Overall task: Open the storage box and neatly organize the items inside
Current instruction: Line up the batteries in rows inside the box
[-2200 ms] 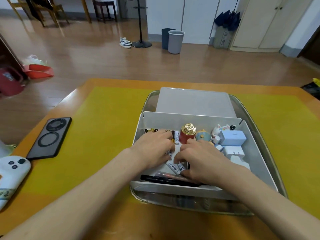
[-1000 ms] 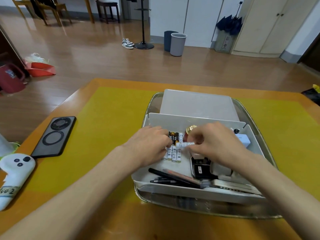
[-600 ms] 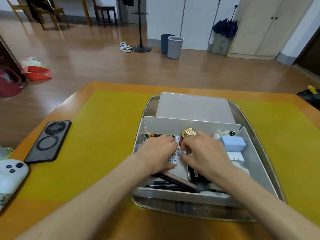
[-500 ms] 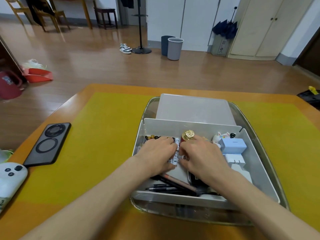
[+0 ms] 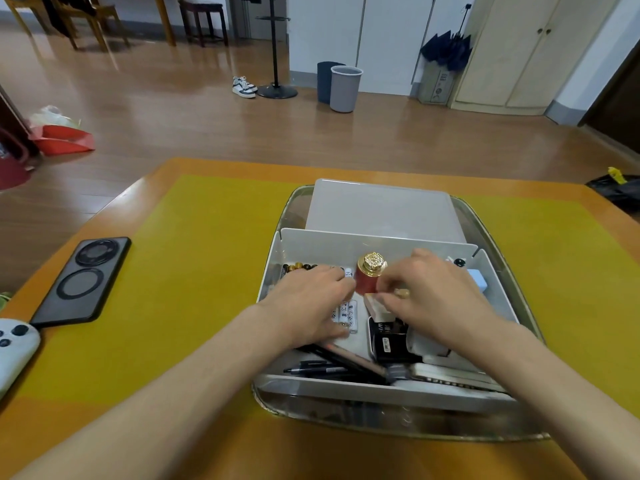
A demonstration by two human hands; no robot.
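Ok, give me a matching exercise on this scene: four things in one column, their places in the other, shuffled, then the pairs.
Things:
1. red jar with gold cap
2. black phone
3. pens
4. batteries

Places:
A. on the yellow mat, left of the box
B. along the box's near wall
C. under the left hand
D. upright between the two hands

Pairs: 1-D, 2-A, 3-B, 4-C

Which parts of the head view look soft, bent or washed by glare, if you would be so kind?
Head view: the right hand is motion-smeared at the fingertips beside the red jar; the clear tray rim blurs near the bottom edge; wide-angle lens bows the table edges; window glare streaks the wooden floor.
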